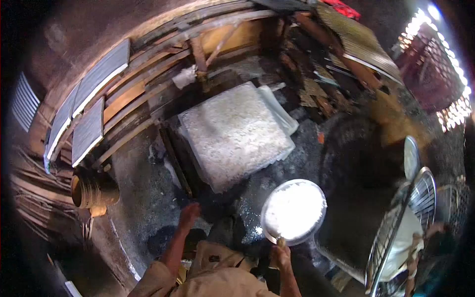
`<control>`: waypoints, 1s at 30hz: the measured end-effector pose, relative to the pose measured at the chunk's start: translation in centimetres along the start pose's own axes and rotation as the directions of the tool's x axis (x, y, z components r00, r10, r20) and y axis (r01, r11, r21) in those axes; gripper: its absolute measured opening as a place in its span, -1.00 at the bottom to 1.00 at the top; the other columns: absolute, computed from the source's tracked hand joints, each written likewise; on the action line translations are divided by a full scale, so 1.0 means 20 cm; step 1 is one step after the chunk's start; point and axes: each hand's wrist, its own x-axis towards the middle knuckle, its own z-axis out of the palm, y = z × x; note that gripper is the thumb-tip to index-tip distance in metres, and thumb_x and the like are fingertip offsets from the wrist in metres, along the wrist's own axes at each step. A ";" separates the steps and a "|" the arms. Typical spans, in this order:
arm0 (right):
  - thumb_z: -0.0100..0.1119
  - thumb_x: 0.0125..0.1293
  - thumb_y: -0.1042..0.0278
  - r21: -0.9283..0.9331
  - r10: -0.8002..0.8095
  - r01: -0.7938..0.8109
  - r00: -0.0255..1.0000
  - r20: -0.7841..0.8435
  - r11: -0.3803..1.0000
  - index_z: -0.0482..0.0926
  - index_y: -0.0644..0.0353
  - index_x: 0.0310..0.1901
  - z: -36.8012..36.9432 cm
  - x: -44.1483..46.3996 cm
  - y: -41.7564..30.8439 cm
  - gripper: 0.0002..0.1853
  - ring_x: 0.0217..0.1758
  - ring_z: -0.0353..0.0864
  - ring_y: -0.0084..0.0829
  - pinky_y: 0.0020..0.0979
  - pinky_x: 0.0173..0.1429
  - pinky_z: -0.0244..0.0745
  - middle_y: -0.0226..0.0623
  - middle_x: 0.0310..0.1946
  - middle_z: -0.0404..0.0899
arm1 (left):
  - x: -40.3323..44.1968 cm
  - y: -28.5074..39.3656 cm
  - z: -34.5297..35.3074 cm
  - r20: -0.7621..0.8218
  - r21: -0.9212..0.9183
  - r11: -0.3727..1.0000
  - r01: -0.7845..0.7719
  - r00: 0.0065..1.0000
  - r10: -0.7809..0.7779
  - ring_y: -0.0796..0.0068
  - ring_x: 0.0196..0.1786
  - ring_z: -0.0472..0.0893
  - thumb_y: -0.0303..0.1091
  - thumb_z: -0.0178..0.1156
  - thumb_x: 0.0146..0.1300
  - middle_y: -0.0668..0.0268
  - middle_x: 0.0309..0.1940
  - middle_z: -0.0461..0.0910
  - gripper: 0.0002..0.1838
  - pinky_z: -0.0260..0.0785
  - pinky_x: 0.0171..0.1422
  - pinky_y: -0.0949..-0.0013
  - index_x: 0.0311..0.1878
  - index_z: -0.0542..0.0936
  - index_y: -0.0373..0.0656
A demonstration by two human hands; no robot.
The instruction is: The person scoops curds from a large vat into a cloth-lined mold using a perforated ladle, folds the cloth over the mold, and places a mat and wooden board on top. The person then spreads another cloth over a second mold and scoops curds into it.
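Note:
A round, shallow metal basin (268, 199) full of bright white material lies in front of me, right of centre. At its near rim my right hand (281, 255) is closed on the edge; a small tan piece shows there, too unclear to name. My left hand (189, 215) hangs over the dark floor, apart from the basin. Its fingers are blurred, and no held thing shows in it. Ahead of both hands sits a low, square stack of slabs or sheets (235, 131) with a mottled white top.
Wooden beams (163, 54) and grey panels (101, 69) line the back left. A rusty can (94, 190) lies at left. On the right stand a wire rack (393, 232) and, behind it, part of another person's arm (413, 257). Scrap boards (316, 91) lie at the back.

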 end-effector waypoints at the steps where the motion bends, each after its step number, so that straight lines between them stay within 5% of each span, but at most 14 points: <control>1: -0.01 0.06 0.55 -0.167 -0.058 0.073 0.994 0.093 0.983 0.31 0.16 -0.03 0.02 0.21 0.04 -0.62 -0.65 0.39 -0.49 -0.48 -0.61 0.37 -0.37 -0.55 0.38 | -0.08 0.13 -0.04 -0.087 -0.033 0.997 0.067 0.994 -0.069 0.27 0.03 0.46 -0.04 0.04 0.21 0.20 -0.04 0.46 -0.48 0.34 0.05 0.22 0.10 0.38 -0.23; 3: 0.09 0.06 0.46 -0.318 0.158 -0.126 0.984 0.078 0.940 0.25 0.16 0.06 0.22 0.51 -0.06 -0.53 -0.60 0.44 -0.42 -0.38 -0.55 0.43 -0.33 -0.52 0.43 | -0.08 0.17 -0.15 -0.179 -0.119 0.988 0.098 0.977 -0.119 0.35 -0.03 0.48 -0.06 0.08 0.20 0.25 -0.09 0.49 -0.48 0.33 0.00 0.24 0.09 0.38 -0.26; 5: 0.12 0.06 0.40 -0.039 0.129 -0.123 0.968 0.216 0.992 0.20 0.12 0.13 0.36 0.80 -0.08 -0.45 -0.59 0.44 -0.39 -0.31 -0.54 0.45 -0.28 -0.52 0.45 | -0.10 0.10 -0.27 -0.224 -0.181 0.974 0.137 0.959 -0.176 0.46 -0.13 0.50 -0.10 0.13 0.18 0.31 -0.16 0.50 -0.53 0.33 -0.13 0.33 0.04 0.41 -0.24; 6: 0.13 0.06 0.42 -0.085 0.013 0.017 0.943 0.334 0.996 0.19 0.11 0.13 0.34 1.03 0.03 -0.44 -0.60 0.44 -0.40 -0.31 -0.54 0.46 -0.28 -0.54 0.45 | -0.13 0.10 -0.30 -0.250 -0.194 0.959 0.208 0.935 -0.253 0.52 -0.19 0.51 -0.12 0.15 0.16 0.33 -0.18 0.51 -0.56 0.33 -0.21 0.40 0.01 0.43 -0.22; 8: 0.14 0.06 0.47 -0.176 0.121 -0.063 0.930 0.346 0.982 0.24 0.10 0.11 0.44 1.24 -0.01 -0.47 -0.59 0.44 -0.40 -0.31 -0.51 0.45 -0.28 -0.56 0.44 | -0.20 0.01 -0.35 -0.317 -0.257 0.946 0.198 0.907 -0.276 0.59 -0.30 0.50 -0.13 0.15 0.17 0.32 -0.22 0.52 -0.62 0.27 -0.36 0.53 -0.03 0.46 -0.16; 9: 0.14 0.06 0.49 -0.211 0.324 -0.279 0.920 0.221 0.937 0.29 0.10 0.08 0.57 1.28 -0.16 -0.51 -0.58 0.45 -0.38 -0.30 -0.49 0.43 -0.29 -0.56 0.44 | -0.22 -0.08 -0.41 -0.256 -0.331 0.920 0.208 0.919 -0.299 0.58 -0.32 0.50 -0.10 0.15 0.16 0.31 -0.23 0.52 -0.62 0.26 -0.39 0.54 -0.04 0.46 -0.13; 14: 0.11 0.06 0.52 -0.460 0.439 -0.313 0.877 0.196 0.831 0.32 -0.01 0.07 0.76 1.69 -0.28 -0.51 -0.60 0.42 -0.39 -0.34 -0.58 0.36 -0.29 -0.57 0.41 | -0.33 -0.33 -0.46 -0.187 -0.653 0.742 0.152 0.917 -0.353 0.55 -0.34 0.50 -0.05 0.11 0.17 0.35 -0.26 0.51 -0.64 0.27 -0.42 0.51 -0.08 0.48 -0.05; 20: 0.09 0.06 0.52 -0.475 0.599 -0.442 0.761 0.250 0.761 0.31 -0.14 0.04 0.89 1.81 -0.51 -0.51 -0.60 0.36 -0.48 -0.39 -0.59 0.32 -0.35 -0.59 0.34 | -0.27 -0.65 -0.53 0.113 -0.770 0.475 0.425 0.824 -0.555 0.45 -0.35 0.53 -0.13 0.12 0.15 0.31 -0.30 0.53 -0.67 0.33 -0.38 0.39 -0.07 0.46 -0.08; 21: 0.10 0.06 0.52 -0.514 0.625 -0.455 0.749 0.220 0.727 0.34 -0.12 -0.02 0.93 1.79 -0.57 -0.57 -0.61 0.34 -0.49 -0.39 -0.60 0.30 -0.38 -0.61 0.32 | -0.27 -0.57 -0.48 0.116 -0.768 0.477 0.427 0.825 -0.553 0.45 -0.35 0.53 -0.13 0.12 0.15 0.31 -0.30 0.53 -0.67 0.33 -0.38 0.39 -0.07 0.46 -0.08; 23: 0.12 0.06 0.52 -0.486 0.620 -0.463 0.749 0.232 0.741 0.39 -0.01 -0.06 0.96 1.79 -0.60 -0.63 -0.65 0.29 -0.50 -0.41 -0.61 0.29 -0.41 -0.64 0.29 | -0.25 -0.19 -0.26 -0.362 -0.506 0.783 0.362 0.735 -0.573 0.43 -0.32 0.55 -0.15 0.15 0.13 0.29 -0.28 0.54 -0.63 0.36 -0.33 0.38 -0.03 0.45 -0.10; 25: 0.13 0.04 0.51 -0.519 0.605 -0.470 0.787 0.119 0.714 0.41 0.13 -0.05 0.96 1.80 -0.61 -0.63 -0.64 0.32 -0.48 -0.40 -0.58 0.33 -0.38 -0.64 0.31 | -0.23 -0.37 -0.28 -0.348 -0.492 0.801 0.340 0.767 -0.539 0.41 -0.30 0.56 -0.16 0.16 0.12 0.28 -0.28 0.54 -0.61 0.38 -0.29 0.38 -0.01 0.46 -0.12; 27: 0.16 0.04 0.45 -0.554 0.594 -0.447 0.797 0.111 0.703 0.40 0.25 -0.13 0.82 1.90 -0.49 -0.68 -0.64 0.37 -0.44 -0.36 -0.56 0.37 -0.33 -0.62 0.35 | -0.19 -0.47 -0.31 -0.123 -0.722 0.638 0.267 0.858 -0.499 0.40 -0.31 0.56 -0.16 0.15 0.13 0.28 -0.27 0.54 -0.62 0.38 -0.30 0.38 -0.02 0.46 -0.12; 28: 0.18 0.04 0.42 -0.490 0.536 -0.372 0.805 0.252 0.789 0.40 0.25 -0.25 0.72 1.94 -0.41 -0.75 -0.64 0.39 -0.42 -0.33 -0.58 0.38 -0.31 -0.63 0.35 | -0.18 -0.45 -0.31 -0.049 -0.784 0.565 0.256 0.883 -0.468 0.40 -0.32 0.56 -0.16 0.15 0.13 0.28 -0.27 0.54 -0.63 0.38 -0.30 0.38 -0.02 0.46 -0.12; 30: 0.15 0.09 0.53 -0.353 0.521 -0.410 0.789 0.326 0.841 0.43 0.26 -0.37 0.77 1.89 -0.48 -0.90 -0.58 0.42 -0.44 -0.33 -0.54 0.45 -0.29 -0.52 0.46 | -0.15 -0.20 -0.21 -0.217 -0.661 0.698 0.275 0.821 -0.528 0.42 -0.31 0.55 -0.17 0.13 0.14 0.26 -0.26 0.53 -0.64 0.37 -0.27 0.37 -0.03 0.47 -0.13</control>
